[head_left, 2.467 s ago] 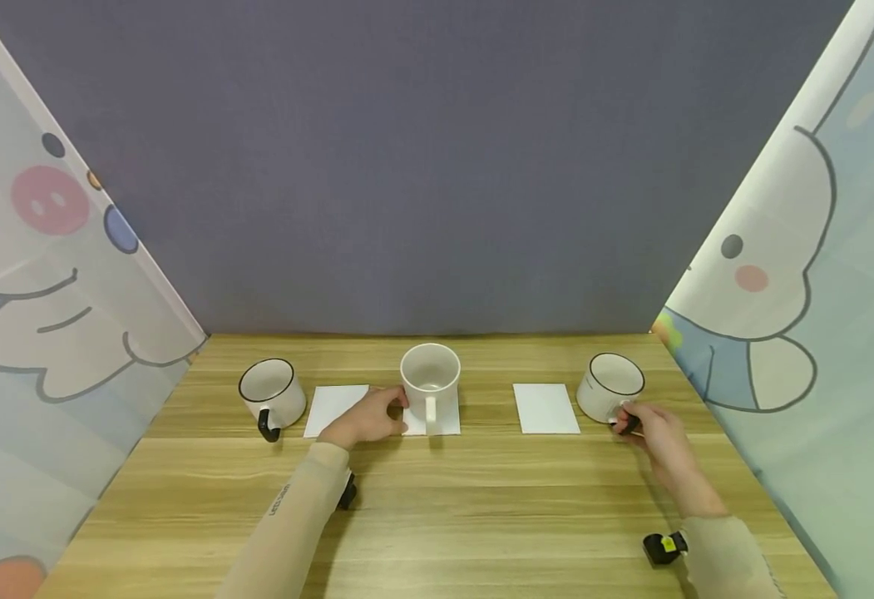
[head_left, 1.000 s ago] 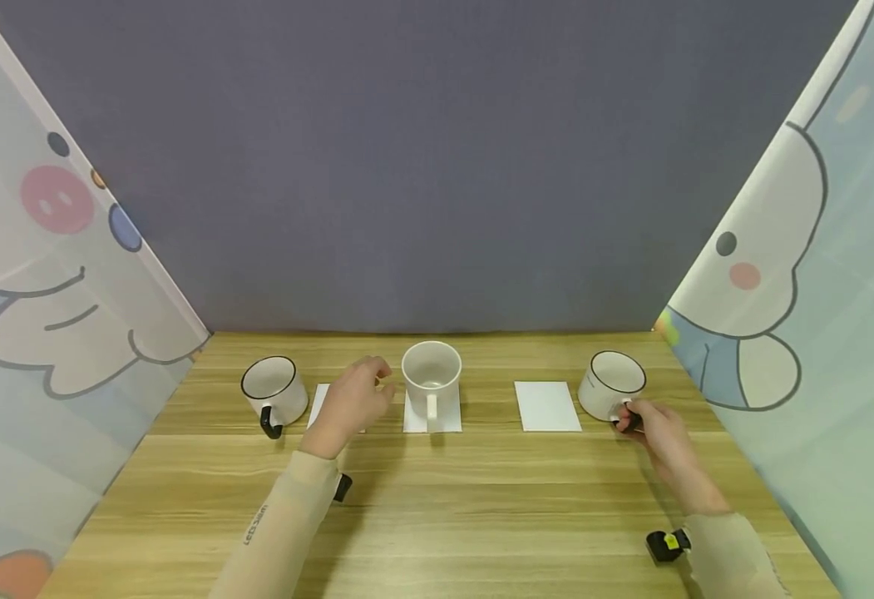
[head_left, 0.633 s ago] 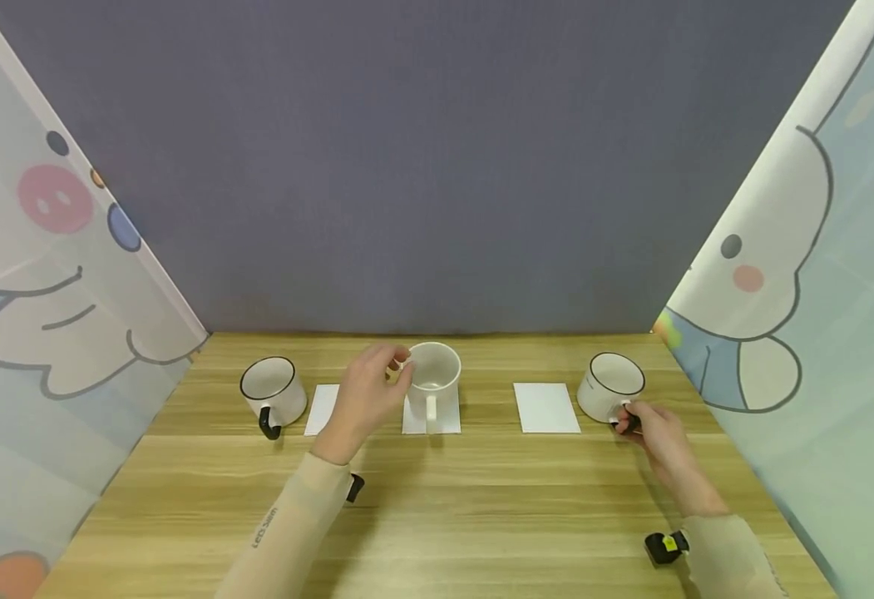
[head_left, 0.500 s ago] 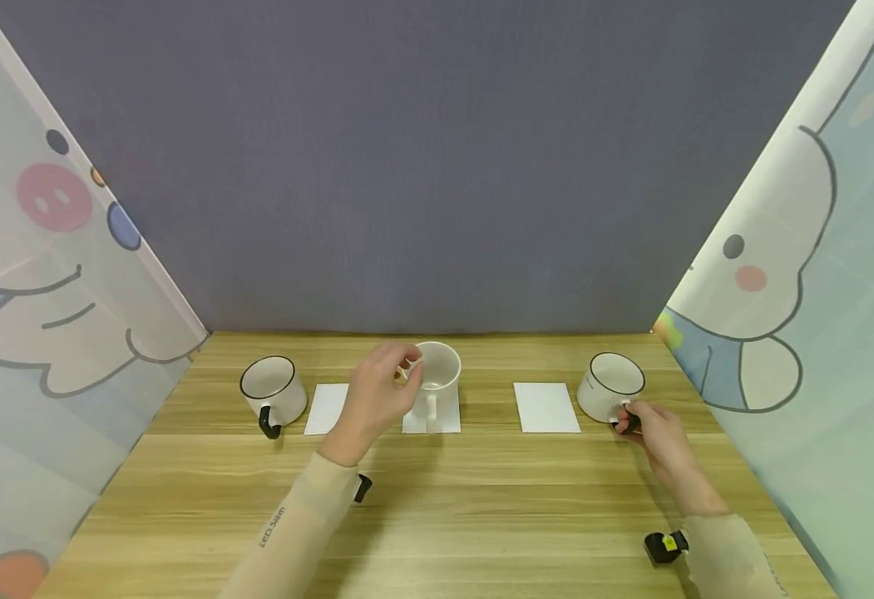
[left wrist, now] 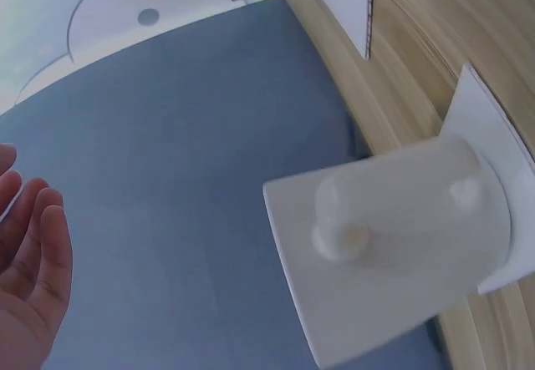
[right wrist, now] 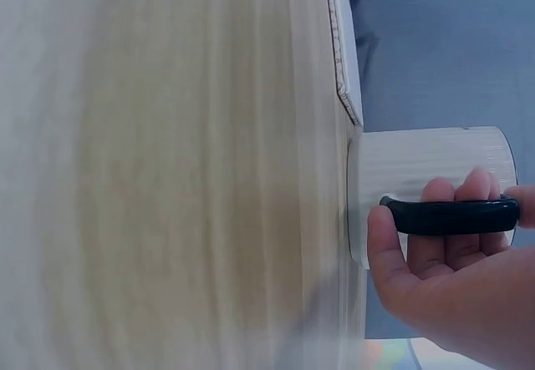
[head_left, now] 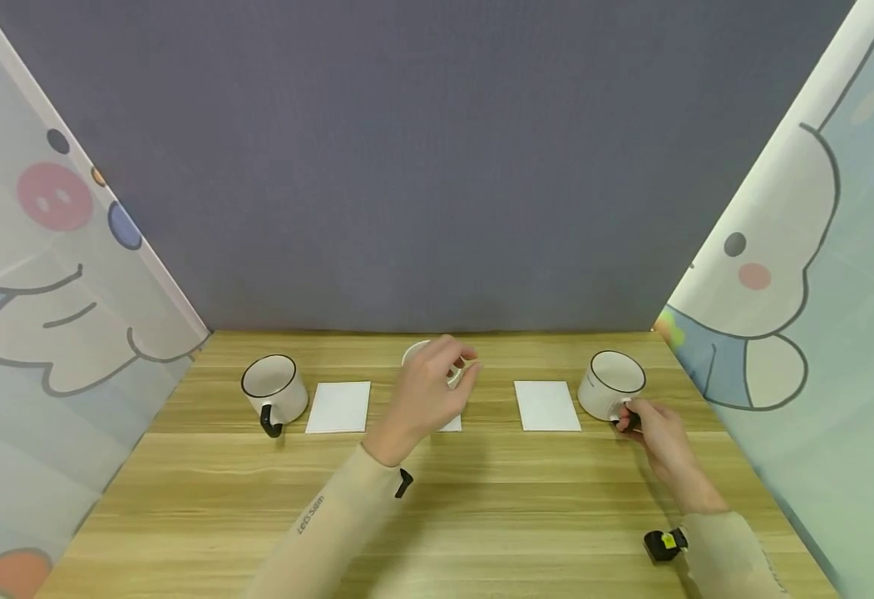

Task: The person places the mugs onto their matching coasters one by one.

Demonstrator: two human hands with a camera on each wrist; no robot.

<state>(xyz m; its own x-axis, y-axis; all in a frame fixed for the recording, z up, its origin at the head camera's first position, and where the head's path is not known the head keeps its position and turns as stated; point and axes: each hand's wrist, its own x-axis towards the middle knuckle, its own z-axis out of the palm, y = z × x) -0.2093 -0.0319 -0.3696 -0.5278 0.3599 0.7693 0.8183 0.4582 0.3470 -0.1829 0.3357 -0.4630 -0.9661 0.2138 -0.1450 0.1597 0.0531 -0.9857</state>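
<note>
My left hand (head_left: 423,395) hovers over the middle white mug (left wrist: 418,220), its fingers loosely bent and holding nothing. In the head view it hides most of that mug, leaving part of the rim in sight. The mug stands upright on a white square coaster (left wrist: 489,136), and the left wrist view shows its white handle apart from my left hand (left wrist: 33,261). At the right, my right hand (head_left: 661,437) grips the black handle (right wrist: 451,217) of a white mug with a dark rim (head_left: 607,395). This mug stands on the wooden table (head_left: 541,516).
Another dark-rimmed white mug (head_left: 284,399) with a black handle stands at the far left. Beside it lies a white coaster (head_left: 338,408). One more coaster (head_left: 546,406) lies left of the right mug. A dark grey panel (head_left: 437,166) rises behind the table.
My left hand has lifted from the left side of the middle mug and moved right, now covering it and uncovering the left coaster. The right hand keeps its grip in place.
</note>
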